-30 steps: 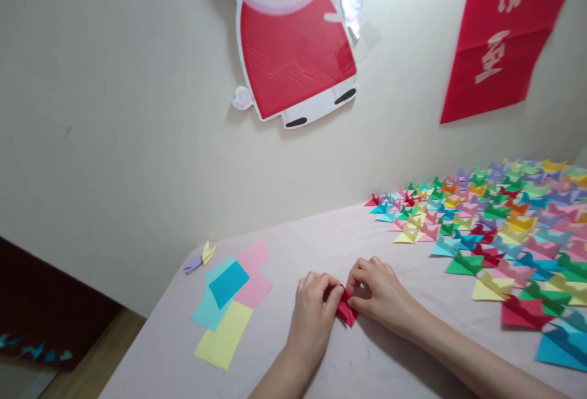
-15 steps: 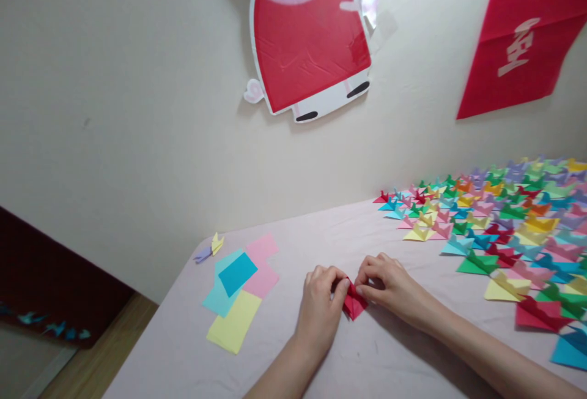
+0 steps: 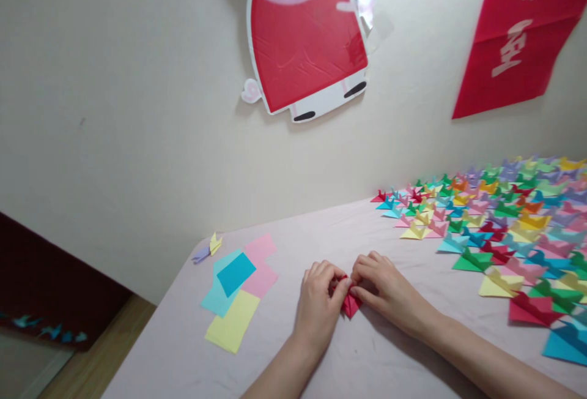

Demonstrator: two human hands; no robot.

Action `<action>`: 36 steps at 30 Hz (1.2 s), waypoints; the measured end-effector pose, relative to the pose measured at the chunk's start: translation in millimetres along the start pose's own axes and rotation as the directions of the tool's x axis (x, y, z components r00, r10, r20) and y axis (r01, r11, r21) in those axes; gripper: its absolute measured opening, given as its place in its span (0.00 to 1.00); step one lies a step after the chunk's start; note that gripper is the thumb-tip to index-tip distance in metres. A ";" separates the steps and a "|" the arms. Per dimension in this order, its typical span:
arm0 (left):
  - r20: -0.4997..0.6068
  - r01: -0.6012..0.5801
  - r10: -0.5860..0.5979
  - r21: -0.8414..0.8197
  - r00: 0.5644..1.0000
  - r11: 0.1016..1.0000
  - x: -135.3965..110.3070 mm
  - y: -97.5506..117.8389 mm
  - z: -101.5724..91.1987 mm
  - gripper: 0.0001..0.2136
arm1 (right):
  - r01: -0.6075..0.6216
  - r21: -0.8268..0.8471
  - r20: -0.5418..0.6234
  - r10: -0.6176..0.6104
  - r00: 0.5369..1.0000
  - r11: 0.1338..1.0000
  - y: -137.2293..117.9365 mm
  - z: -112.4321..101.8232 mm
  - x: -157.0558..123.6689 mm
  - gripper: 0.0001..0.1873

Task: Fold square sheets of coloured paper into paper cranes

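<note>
Red paper (image 3: 351, 306): small folded piece, lower middle of the view on the pale cloth (image 3: 174, 338), held between two hands; its near end narrowed to a point.
Left hand (image 3: 321, 301): thumb and forefinger pinched narrow on the paper's left side, the other fingers curled.
Right hand (image 3: 383, 279): thumb and forefinger pinched at the paper's upper right, tips very near the left hand's (whether they met, could not tell).
Flat sheets: lay left of the hands, overlapping. Blue sheet (image 3: 236, 274) on top, light blue sheet (image 3: 217, 298) under it, pink sheets (image 3: 263, 278) to the right, yellow sheet (image 3: 232, 324) nearest the wearer.
Cloth, far left corner: bore a yellow fold (image 3: 215, 244) just beside a purple fold (image 3: 200, 256).
Cloth, right side: bore paper birds (image 3: 501, 284) of many colours, packed in slanting rows that ran out of view.
Wall (image 3: 137, 111): carried a cartoon cutout (image 3: 307, 50) in red and, to its right, a red banner (image 3: 518, 38) with white characters.
</note>
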State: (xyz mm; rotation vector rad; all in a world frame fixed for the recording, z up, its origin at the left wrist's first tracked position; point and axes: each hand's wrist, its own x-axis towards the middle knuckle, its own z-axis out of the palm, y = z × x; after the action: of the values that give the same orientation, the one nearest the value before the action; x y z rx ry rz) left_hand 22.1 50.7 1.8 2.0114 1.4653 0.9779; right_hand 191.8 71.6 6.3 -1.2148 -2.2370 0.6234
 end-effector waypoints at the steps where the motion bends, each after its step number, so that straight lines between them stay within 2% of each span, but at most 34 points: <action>1: -0.001 -0.009 0.009 -0.010 1.000 1.000 -0.3 0.7 -0.5 0.07 | -0.010 0.009 -0.002 0.010 1.000 1.000 0.9 0.4 0.6 0.08; 7: 0.018 -0.012 0.013 -0.075 1.000 0.997 1.8 3.4 -2.4 0.11 | -0.012 0.020 -0.001 0.012 1.000 1.000 3.5 2.7 2.1 0.09; 12: 0.035 -0.007 0.009 -0.069 0.999 0.998 3.2 -0.1 -2.2 0.14 | -0.002 0.032 -0.010 0.003 1.000 0.999 1.9 2.8 -0.2 0.09; 16: -0.029 0.087 -0.092 -0.137 0.995 0.987 -0.7 -1.2 -0.8 0.12 | 0.013 0.118 -0.102 -0.001 0.995 0.993 5.1 1.6 1.0 0.10; 18: -0.032 0.179 -0.192 -0.237 0.981 0.955 -3.1 0.0 2.3 0.10 | 0.033 0.161 -0.163 -0.006 0.987 0.986 7.3 0.9 1.6 0.10; 20: 0.023 0.249 -0.260 -0.376 0.965 0.892 -4.4 1.7 7.0 0.14 | 0.062 0.178 -0.207 -0.024 0.978 0.982 8.6 0.6 1.1 0.10; 23: 0.118 0.292 -0.277 -0.584 0.954 0.757 -4.5 3.6 14.8 0.19 | 0.100 0.140 -0.243 -0.064 0.968 0.985 7.8 0.9 -1.0 0.10; 25: 0.134 0.298 -0.278 -0.630 0.951 0.717 -4.7 3.9 18.9 0.21 | 0.114 0.067 -0.240 -0.094 0.966 0.991 5.9 1.5 -2.0 0.09; 28: 0.125 0.283 -0.258 -0.557 0.958 0.781 -6.4 3.9 22.7 0.21 | 0.158 -0.069 -0.219 -0.169 0.961 0.985 2.7 2.3 -1.8 0.06; 32: 0.102 0.274 -0.255 -0.435 0.962 0.858 -10.3 5.4 24.8 0.20 | 0.239 -0.181 -0.183 -0.272 0.945 0.954 1.2 3.6 -2.0 0.09; 34: 0.094 0.278 -0.263 -0.416 0.960 0.866 -11.5 6.3 25.1 0.20 | 0.263 -0.156 -0.172 -0.288 0.942 0.952 1.9 3.8 -3.1 0.11; 36: 0.102 0.281 -0.263 -0.423 0.959 0.861 -11.7 6.5 25.3 0.20 | 0.265 -0.056 -0.169 -0.271 0.948 0.963 2.8 3.2 -4.3 0.12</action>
State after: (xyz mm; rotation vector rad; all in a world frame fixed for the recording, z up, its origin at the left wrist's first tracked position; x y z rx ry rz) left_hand 43.4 38.4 -12.9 1.4518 1.3208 1.0246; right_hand 193.6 68.9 1.2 -0.9180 -2.2163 0.3600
